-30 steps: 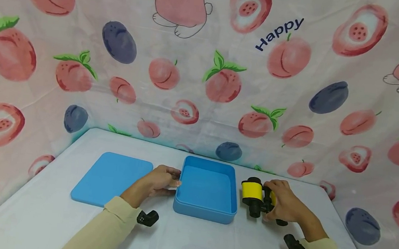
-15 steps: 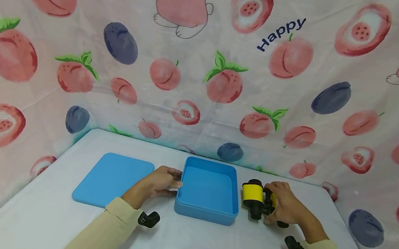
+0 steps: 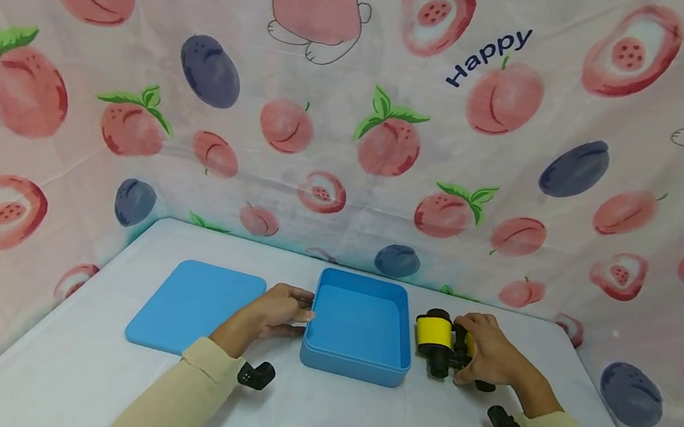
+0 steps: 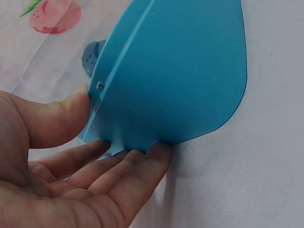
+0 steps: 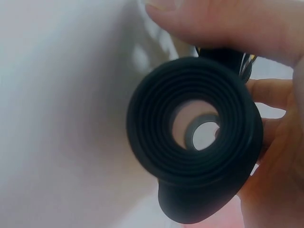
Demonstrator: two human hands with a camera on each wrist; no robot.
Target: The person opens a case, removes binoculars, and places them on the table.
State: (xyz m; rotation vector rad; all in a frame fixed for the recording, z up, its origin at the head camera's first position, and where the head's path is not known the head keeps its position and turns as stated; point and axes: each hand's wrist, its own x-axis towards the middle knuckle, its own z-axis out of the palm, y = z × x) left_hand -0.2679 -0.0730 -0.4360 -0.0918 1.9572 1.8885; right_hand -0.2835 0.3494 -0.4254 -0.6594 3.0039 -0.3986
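A shallow blue box (image 3: pixel 359 323) without a cover stands mid-table, its inside showing bare. My left hand (image 3: pixel 279 312) holds its left side. In the left wrist view, the thumb (image 4: pixel 66 111) lies at the rim of the box (image 4: pixel 175 71), and the fingers (image 4: pixel 142 171) meet the wall near its bottom edge. To the right of the box, my right hand (image 3: pixel 488 348) grips yellow and black binoculars (image 3: pixel 434 332) from above, around their right barrel. The right wrist view looks into one black eyepiece (image 5: pixel 194 123), with thumb and fingers on either side.
A flat blue lid (image 3: pixel 193 306) lies on the white table (image 3: pixel 334 419), left of the box and close to my left wrist. Behind the table hangs a fruit-printed cloth (image 3: pixel 325 136). A small black device (image 3: pixel 256 375) sits at each wrist.
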